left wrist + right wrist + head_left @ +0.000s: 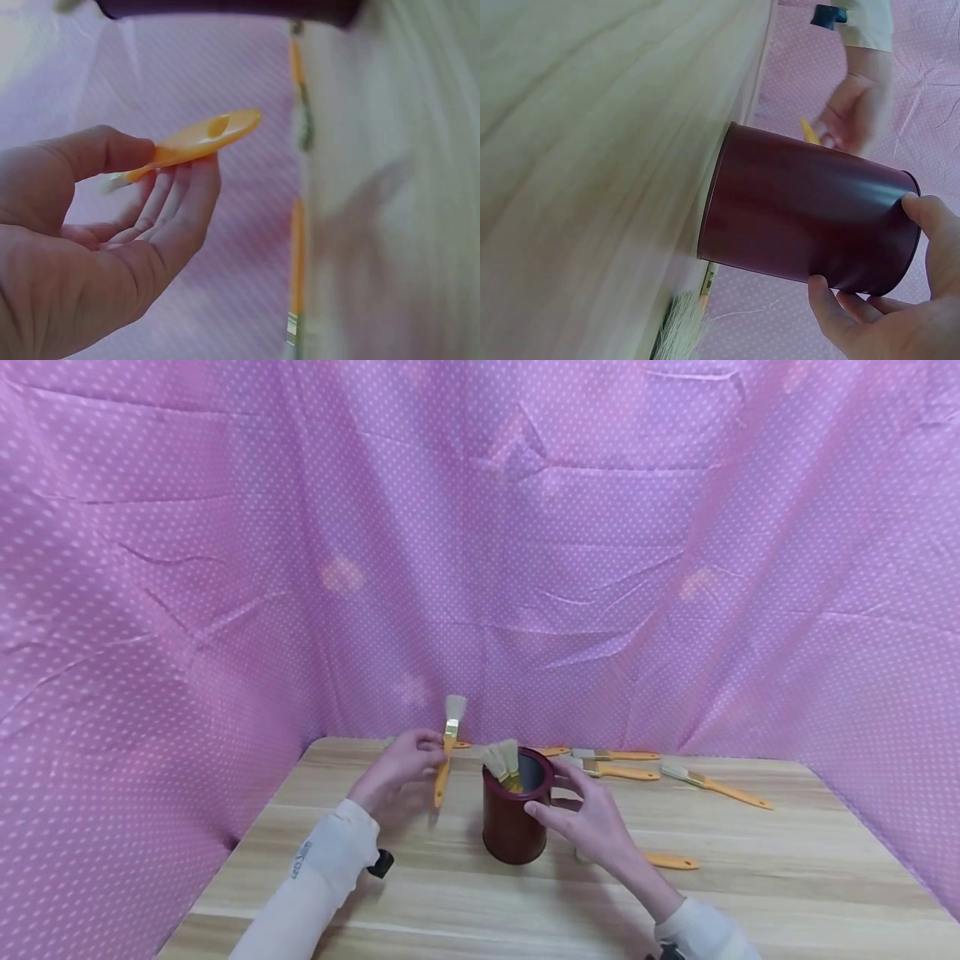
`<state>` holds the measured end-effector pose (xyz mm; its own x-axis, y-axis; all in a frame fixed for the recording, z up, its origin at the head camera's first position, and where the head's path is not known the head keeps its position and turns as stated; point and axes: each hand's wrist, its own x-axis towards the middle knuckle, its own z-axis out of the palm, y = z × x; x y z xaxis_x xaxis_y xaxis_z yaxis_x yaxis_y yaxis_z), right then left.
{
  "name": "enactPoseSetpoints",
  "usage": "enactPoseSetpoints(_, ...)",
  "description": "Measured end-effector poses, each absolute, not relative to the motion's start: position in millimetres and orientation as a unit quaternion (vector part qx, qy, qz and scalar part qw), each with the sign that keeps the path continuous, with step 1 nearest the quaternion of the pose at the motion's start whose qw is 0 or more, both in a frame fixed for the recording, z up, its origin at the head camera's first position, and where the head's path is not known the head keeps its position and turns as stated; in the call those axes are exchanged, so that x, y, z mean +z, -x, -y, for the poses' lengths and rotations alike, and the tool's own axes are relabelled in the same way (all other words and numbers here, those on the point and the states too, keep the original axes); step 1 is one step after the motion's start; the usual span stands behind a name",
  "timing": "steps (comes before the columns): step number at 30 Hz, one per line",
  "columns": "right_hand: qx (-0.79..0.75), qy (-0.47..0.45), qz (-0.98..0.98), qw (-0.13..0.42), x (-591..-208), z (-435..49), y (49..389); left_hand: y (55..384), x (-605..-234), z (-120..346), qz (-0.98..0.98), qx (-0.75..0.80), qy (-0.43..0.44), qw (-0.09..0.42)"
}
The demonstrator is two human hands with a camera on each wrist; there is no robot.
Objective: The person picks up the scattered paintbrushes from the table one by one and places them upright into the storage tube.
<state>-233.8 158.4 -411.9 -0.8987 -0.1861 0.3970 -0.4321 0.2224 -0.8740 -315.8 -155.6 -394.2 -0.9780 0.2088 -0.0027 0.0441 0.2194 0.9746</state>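
My left hand (405,762) pinches a paintbrush (441,787) by its yellow handle, bristles up, left of the can and above the table. The left wrist view shows the thumb on one side of the handle (199,140) and fingers on the other. A dark red can (514,828) stands upright on the table. My right hand (596,818) holds it near the rim from the right, thumb and fingers spread on its wall, as the right wrist view also shows. Pale brush bristles (501,758) stick up out of the can; their handles are mostly hidden inside.
Several more yellow-handled paintbrushes lie on the wooden table (420,910): one at the far right (731,792), others behind the can, including a brush (630,773) beyond my right hand. Another brush (671,862) lies partly behind my right wrist. A pink dotted cloth (480,568) hangs around the table.
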Motion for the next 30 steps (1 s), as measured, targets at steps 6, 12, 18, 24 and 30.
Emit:
enactPoseSetpoints(6, 0.590, -0.191, 0.778, 0.095, -396, -152, 222, 302, -365, 139, -0.752, 0.647, -0.118, 0.033)
enactPoseSetpoints(12, 0.592, -0.188, 0.779, 0.088, -395, -152, 221, 284, -340, 122, -0.716, 0.679, -0.160, 0.009)
enactPoseSetpoints(18, 0.592, -0.190, 0.777, 0.097, -411, -156, 233, 272, -324, 102, -0.687, 0.699, -0.198, -0.015)
enactPoseSetpoints(24, 0.593, -0.200, 0.773, 0.104, -412, -157, 236, 268, -325, 89, -0.711, 0.673, -0.201, -0.036)
enactPoseSetpoints(30, 0.587, -0.201, 0.777, 0.107, -413, -157, 237, 264, -329, 87, -0.740, 0.637, -0.210, -0.058)
